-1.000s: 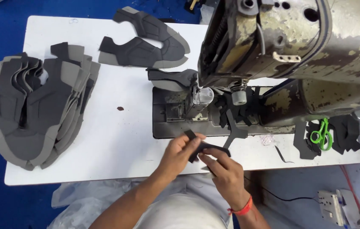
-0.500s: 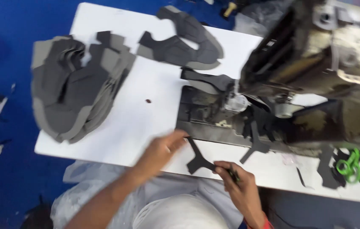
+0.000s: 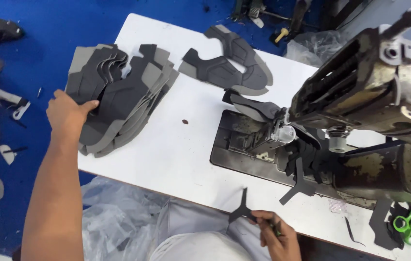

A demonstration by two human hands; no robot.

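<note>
My left hand (image 3: 67, 113) reaches out to the left end of the white table (image 3: 176, 150) and rests on the near left side of a stack of grey shoe-upper pieces (image 3: 118, 94), thumb on top. My right hand (image 3: 275, 234) is at the table's near edge, fingers closed on a small dark forked trim piece (image 3: 241, 210) that points up onto the table. A worn sewing machine (image 3: 370, 101) stands at the right, with dark pieces hanging by its needle area.
A second smaller pile of grey pieces (image 3: 229, 65) lies at the back of the table. Green-handled snips (image 3: 408, 223) sit on dark pieces at the far right. Clear plastic bags (image 3: 113, 217) lie below the table's near edge. Tools and scraps are scattered on the blue floor (image 3: 16, 67).
My left hand has left the dark trim piece and swung far left onto the grey stack. My right hand keeps the trim piece. The view has shifted left.
</note>
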